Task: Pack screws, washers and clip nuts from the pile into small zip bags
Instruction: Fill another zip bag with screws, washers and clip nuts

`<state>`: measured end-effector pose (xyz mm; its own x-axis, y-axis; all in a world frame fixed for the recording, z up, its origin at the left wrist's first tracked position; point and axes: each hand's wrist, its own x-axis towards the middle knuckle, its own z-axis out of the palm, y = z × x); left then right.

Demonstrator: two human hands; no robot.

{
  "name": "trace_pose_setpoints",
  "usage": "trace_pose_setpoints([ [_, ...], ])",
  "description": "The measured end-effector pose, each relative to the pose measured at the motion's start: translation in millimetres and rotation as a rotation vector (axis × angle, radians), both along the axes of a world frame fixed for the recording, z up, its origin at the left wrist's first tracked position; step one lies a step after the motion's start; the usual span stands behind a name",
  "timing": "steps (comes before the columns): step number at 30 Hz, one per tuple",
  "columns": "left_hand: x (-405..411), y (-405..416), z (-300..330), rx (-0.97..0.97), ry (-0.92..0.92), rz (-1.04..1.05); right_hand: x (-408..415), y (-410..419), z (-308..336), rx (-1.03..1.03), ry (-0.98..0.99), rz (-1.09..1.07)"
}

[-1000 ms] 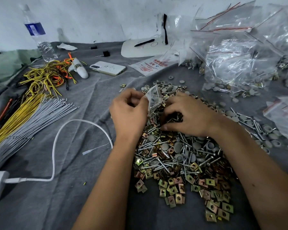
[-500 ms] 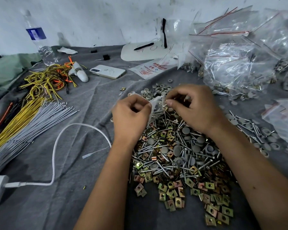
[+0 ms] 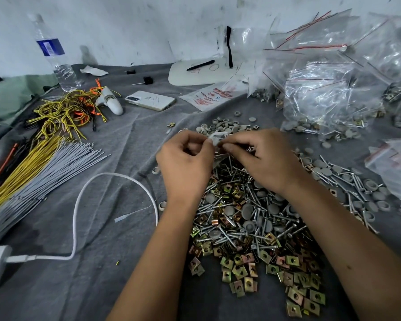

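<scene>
Zip bag (image 3: 218, 138) is pinched between both hands, held up just above the far end of the pile (image 3: 248, 218). Left hand (image 3: 185, 165) has thumb and forefinger clamped on the bag's left edge, other fingers curled under. Right hand (image 3: 262, 158) pinches the right edge, fingertips (image 3: 226, 147) nearly touching the left ones. Something dark shows inside the bag; can't tell which parts or how many.

Looks like the seal step, or the mouth being held for another drop-in. Can't tell if the zip is closed.

Risks from here:
- Zip only partly pressed, so parts leak out when the bag is tossed toward the filled bags (image 3: 329, 93) beyond the right fingers.
- Screw points poke through the thin film if squeezed hard.
- Bag slips from the pinch and its contents drop back into the pile below the fingers, losing the count.
- Film is crumpled between the fingertips, so the zip tracks may misalign.
</scene>
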<state>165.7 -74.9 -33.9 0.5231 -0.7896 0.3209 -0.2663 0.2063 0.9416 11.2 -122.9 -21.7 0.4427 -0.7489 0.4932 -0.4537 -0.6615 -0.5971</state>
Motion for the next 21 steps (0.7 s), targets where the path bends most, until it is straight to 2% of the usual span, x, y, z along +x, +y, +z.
trace_pose_setpoints([
  [4, -7, 2, 2, 0.009, 0.143, -0.063, 2, 5, 4, 0.107, -0.069, 0.117],
  [7, -3, 2, 5, -0.017, 0.158, -0.071, 2, 0, 2, 0.135, -0.036, 0.033],
  [10, 13, 2, 7, -0.101, 0.114, 0.122, -1, -2, 0, 0.154, -0.053, -0.009],
  [15, 39, -1, 5, -0.150, 0.413, 0.438, -2, -3, 0, 0.129, -0.053, -0.035],
  [17, 44, -3, 5, -0.124, 0.442, 0.495, -2, -3, 1, 0.100, -0.041, -0.022],
  [21, 46, -3, 5, -0.088, 0.430, 0.484, -2, -1, 3, 0.015, -0.072, -0.001],
])
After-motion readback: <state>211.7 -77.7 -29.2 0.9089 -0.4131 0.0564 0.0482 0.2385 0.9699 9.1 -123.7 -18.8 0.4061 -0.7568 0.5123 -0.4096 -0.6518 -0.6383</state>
